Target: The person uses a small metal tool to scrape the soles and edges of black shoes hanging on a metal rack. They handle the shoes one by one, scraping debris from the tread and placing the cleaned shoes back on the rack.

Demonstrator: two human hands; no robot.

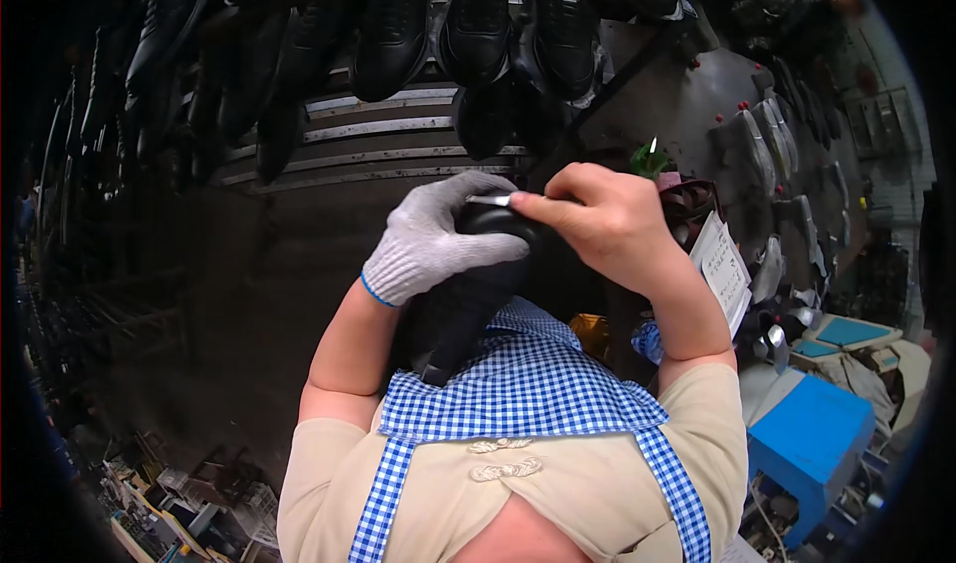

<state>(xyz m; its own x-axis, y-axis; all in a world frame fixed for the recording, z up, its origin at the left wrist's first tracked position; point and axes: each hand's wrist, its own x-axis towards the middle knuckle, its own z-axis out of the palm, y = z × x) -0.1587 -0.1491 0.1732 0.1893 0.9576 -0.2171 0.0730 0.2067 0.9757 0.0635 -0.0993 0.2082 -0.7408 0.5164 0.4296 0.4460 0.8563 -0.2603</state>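
Observation:
My left hand point(438, 234), in a pale knitted glove with a blue cuff edge, is wrapped round the toe end of a black shoe point(463, 289). The shoe slants down toward my checked apron. My bare right hand point(602, 220) is closed on a small silver tool with a flat, narrow end point(488, 201). Its tip lies by the shoe's toe edge, close to the gloved fingers. Most of the tool is hidden inside my right hand, so its exact kind does not show.
Black shoes point(478, 35) hang in rows ahead, above pale metal slats point(373, 125). To the right are a printed paper sheet point(719, 259), a green object point(649, 160) and a panel with several grey pieces point(767, 145). A blue machine point(812, 434) stands at lower right.

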